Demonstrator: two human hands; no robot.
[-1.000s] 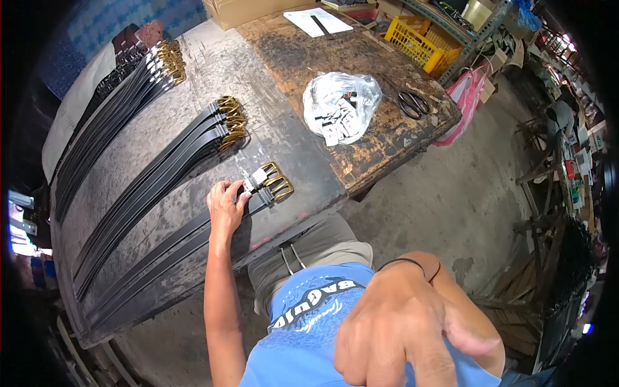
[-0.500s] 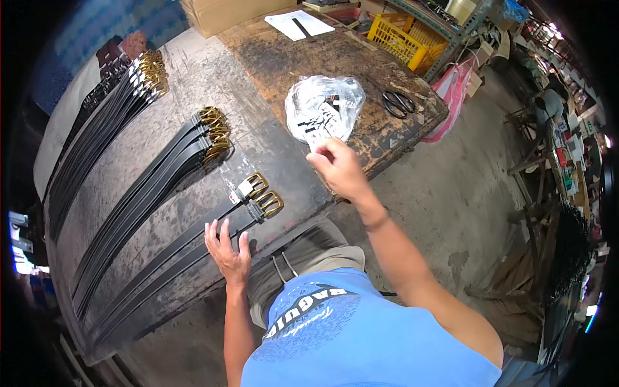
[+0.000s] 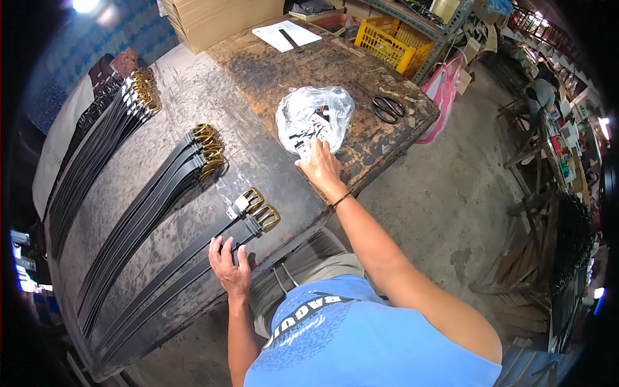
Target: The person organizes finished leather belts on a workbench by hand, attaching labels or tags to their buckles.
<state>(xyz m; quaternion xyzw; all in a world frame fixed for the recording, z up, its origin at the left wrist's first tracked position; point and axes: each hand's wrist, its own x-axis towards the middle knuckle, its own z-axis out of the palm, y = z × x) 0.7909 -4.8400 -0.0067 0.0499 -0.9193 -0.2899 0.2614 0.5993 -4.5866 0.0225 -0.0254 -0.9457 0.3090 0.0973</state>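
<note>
My left hand (image 3: 231,267) rests with fingers spread on the nearest black belt (image 3: 200,274), a little below its brass buckle (image 3: 265,218). Beside it lies a second belt with a brass buckle (image 3: 252,196) and a white tag (image 3: 239,204) near that buckle. My right hand (image 3: 320,169) reaches into a clear plastic bag (image 3: 337,103) of small white and black tags (image 3: 300,139). Its fingers touch the tags, with the thumb apart at the left; no tag shows clearly held.
Bundled black belts (image 3: 151,187) with brass buckles lie on the table, another bundle (image 3: 97,138) farther left. Scissors (image 3: 388,109) and a white paper (image 3: 277,39) lie on the brown board. Behind are a cardboard box (image 3: 219,19) and a yellow crate (image 3: 383,46).
My right hand has moved forward from the near edge of the bag onto the tags, its fingers stretching out. My left hand stays on the belt. The view has shifted slightly.
</note>
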